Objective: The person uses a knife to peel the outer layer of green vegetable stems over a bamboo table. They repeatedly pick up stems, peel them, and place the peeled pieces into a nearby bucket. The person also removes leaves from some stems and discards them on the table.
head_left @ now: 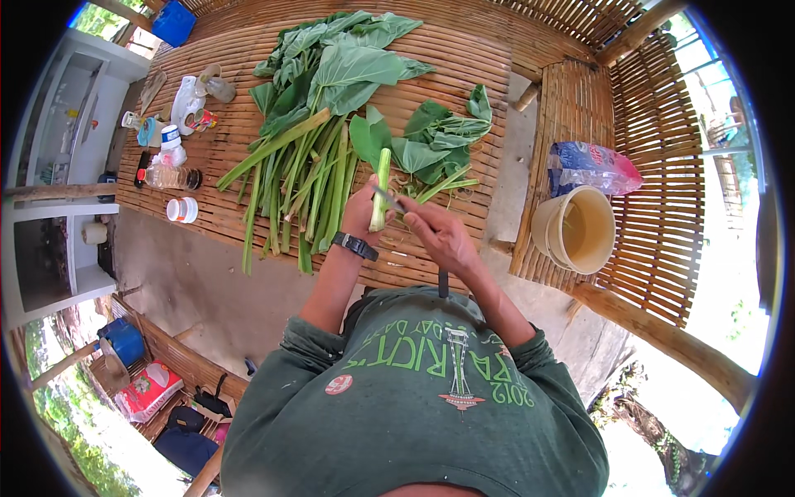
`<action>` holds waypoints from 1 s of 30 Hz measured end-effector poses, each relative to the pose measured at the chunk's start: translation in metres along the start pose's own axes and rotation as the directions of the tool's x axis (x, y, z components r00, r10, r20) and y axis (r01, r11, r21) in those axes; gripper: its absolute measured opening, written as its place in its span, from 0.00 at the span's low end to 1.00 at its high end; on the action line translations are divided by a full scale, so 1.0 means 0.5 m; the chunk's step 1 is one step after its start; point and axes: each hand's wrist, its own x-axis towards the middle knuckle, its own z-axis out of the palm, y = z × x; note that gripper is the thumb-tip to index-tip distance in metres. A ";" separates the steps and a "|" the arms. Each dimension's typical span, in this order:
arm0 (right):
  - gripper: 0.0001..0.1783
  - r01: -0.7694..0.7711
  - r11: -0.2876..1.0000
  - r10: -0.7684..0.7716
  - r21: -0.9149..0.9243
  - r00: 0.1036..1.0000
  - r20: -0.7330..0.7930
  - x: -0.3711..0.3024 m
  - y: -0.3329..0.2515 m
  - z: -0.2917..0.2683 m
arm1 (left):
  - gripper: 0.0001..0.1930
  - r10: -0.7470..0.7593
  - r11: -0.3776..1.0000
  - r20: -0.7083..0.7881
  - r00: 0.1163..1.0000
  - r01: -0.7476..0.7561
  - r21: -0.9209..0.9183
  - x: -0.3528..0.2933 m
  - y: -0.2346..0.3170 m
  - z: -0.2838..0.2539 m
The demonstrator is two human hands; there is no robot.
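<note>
My left hand (pixel 359 214), with a dark watch at the wrist, is closed round a thick pale-green leaf stalk (pixel 383 176) held upright over the table's near edge. A large green leaf (pixel 369 135) shows by its upper end. In my right hand (pixel 442 238) is a small knife (pixel 386 197), its blade lying across the stalk. Just beyond my left hand, a heap of long green stalks (pixel 315 178) with big leaves (pixel 352 70) covers the middle of the bamboo table (pixel 476 50). A smaller pile of leaves (pixel 443 141) lies to the right, with some thin peelings near it.
Bottles, a white tub (pixel 182 209) and a clear bottle (pixel 168 177) stand on the table's left side. On the bamboo bench at right are a cream bucket (pixel 544 230) and a coloured plastic bag (pixel 592 164). A wooden rail (pixel 662 340) runs at lower right.
</note>
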 end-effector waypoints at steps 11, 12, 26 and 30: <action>0.27 -0.220 0.967 0.242 0.127 0.949 -0.200 0.040 -0.003 -0.164 | 0.18 -0.068 0.995 -0.019 0.998 0.066 -0.073 0.001 0.013 -0.101; 0.27 -0.216 0.975 0.221 0.049 0.964 -0.148 0.035 0.005 -0.159 | 0.18 -0.060 0.997 -0.042 0.997 0.057 -0.059 0.003 0.011 -0.093; 0.29 0.127 0.965 -0.098 -0.230 0.986 0.136 -0.028 -0.030 0.011 | 0.14 -0.006 0.999 -0.156 0.988 0.001 -0.033 0.043 -0.024 -0.013; 0.28 0.117 0.973 -0.089 -0.201 0.986 0.144 -0.030 -0.029 0.012 | 0.15 -0.049 0.999 -0.163 0.985 0.045 -0.031 0.045 -0.023 -0.017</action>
